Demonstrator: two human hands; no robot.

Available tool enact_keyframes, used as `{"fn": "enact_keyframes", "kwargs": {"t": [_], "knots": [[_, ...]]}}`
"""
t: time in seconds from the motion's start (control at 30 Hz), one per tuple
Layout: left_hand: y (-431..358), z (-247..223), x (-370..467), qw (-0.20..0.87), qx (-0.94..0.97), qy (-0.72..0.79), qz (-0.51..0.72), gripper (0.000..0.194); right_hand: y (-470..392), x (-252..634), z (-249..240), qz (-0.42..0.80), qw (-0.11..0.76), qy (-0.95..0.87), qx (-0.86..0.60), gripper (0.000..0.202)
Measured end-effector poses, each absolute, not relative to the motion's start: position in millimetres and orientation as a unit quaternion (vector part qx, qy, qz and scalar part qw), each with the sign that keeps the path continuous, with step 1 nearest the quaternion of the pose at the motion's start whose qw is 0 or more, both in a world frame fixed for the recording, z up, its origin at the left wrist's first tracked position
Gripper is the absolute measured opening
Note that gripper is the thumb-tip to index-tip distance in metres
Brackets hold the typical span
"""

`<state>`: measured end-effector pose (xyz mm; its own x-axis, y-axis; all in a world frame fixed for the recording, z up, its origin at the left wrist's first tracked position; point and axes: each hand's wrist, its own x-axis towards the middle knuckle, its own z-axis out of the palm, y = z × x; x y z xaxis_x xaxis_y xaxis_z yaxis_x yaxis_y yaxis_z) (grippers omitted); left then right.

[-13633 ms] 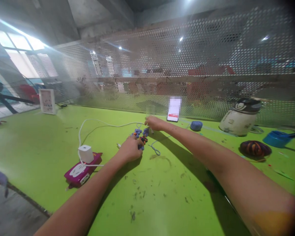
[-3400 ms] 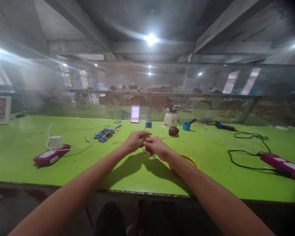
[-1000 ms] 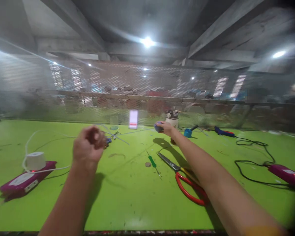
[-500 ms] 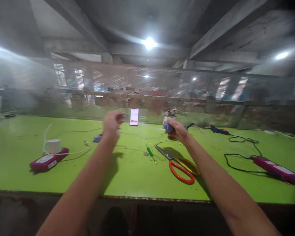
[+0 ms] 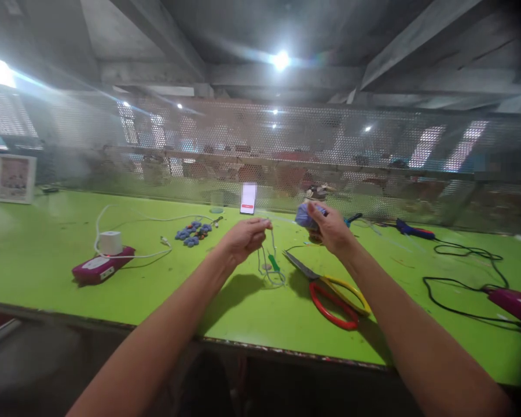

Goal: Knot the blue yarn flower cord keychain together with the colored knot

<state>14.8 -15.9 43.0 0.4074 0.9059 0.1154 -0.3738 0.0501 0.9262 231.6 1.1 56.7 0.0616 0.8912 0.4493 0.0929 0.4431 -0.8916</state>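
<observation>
My left hand (image 5: 248, 238) is closed in a pinch above the middle of the table. From its fingertips hangs a thin pale cord (image 5: 282, 282), its lower loop beside a small green-handled screwdriver (image 5: 273, 263). My right hand (image 5: 333, 227) is closed around a bluish-purple bundle (image 5: 304, 216) whose kind I cannot make out; the fingers cover part of it. Just behind that bundle stands a figure-like object (image 5: 316, 192) with a dark top, partly hidden. Large scissors (image 5: 336, 307) with red and yellow handles lie near my right forearm.
Several blue-purple pieces (image 5: 191, 233) lie left of centre. A phone (image 5: 248, 200) stands at the back by the mesh screen. At left is a purple power strip (image 5: 96, 270) with a white charger (image 5: 110, 242); another purple strip (image 5: 514, 307) and a blue-handled tool (image 5: 414, 230) are at right.
My left hand has come right and toward me, and a thin cord now hangs from it. The right hand still holds the purple bundle. The view has shifted, showing more blue-purple pieces.
</observation>
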Motion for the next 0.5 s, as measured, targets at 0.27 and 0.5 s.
{"fn": "enact_keyframes", "kwargs": {"t": [0.27, 0.5], "knots": [[-17, 47, -56, 0.593, 0.408, 0.295, 0.628, 0.013, 26, 275, 57, 0.439, 0.669, -0.46, -0.385, 0.043], [-55, 70, -124, 0.497, 0.361, 0.307, 0.727, 0.026, 43, 308, 47, 0.428, 0.711, -0.379, -0.41, 0.047]]}}
